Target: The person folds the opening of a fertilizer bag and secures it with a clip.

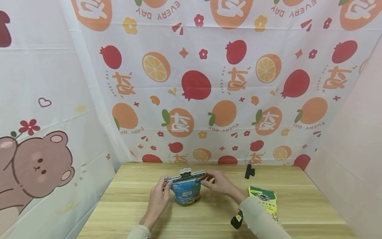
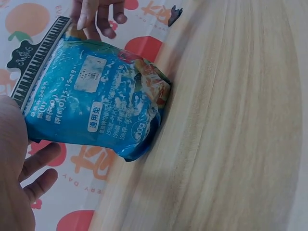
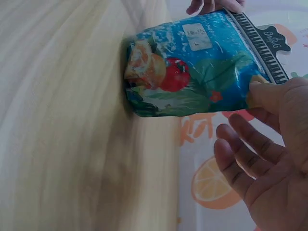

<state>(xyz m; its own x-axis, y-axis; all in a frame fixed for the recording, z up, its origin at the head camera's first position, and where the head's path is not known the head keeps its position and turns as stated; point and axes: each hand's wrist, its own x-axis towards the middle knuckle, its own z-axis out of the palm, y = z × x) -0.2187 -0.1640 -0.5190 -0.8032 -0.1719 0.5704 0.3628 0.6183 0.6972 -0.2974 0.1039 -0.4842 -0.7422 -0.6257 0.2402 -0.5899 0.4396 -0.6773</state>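
You've prob. got most of the work in hand done: the piano-key clip (image 1: 188, 177) lies along the top edge of the blue bag (image 1: 187, 193), spanning nearly its full width. The bag stands upright btwn your hands, near the far edge of the surface (image 1: 125, 192), w/ its base apparently touching down. What's left, at a guess: check the clip grips edge to edge, then let go (can't tell from here how tightly it's biting).

Off to your R, the yellow bag (image 1: 262, 196) lies flat, partly hidden by your R sleeve (image 1: 259, 214); no clip shows on the visible part, so if it's due for one too, that bit isn't done. A black clip (image 1: 249, 171) lies beyond it, & a black item w/ a yellow mark (image 1: 236, 221) sits beside your R forearm; too small to say for sure what that is.

Pose: your L hand (image 1: 159, 196) comes up from below, thumb & finger pinched on the bag's top corner at the clip's L end, other fingers loose underneath. Your R hand (image 1: 221, 183) mirrors it, clamped on the opposite top corner by thumb & index, remaining fingers spread apart, clear of the bag.
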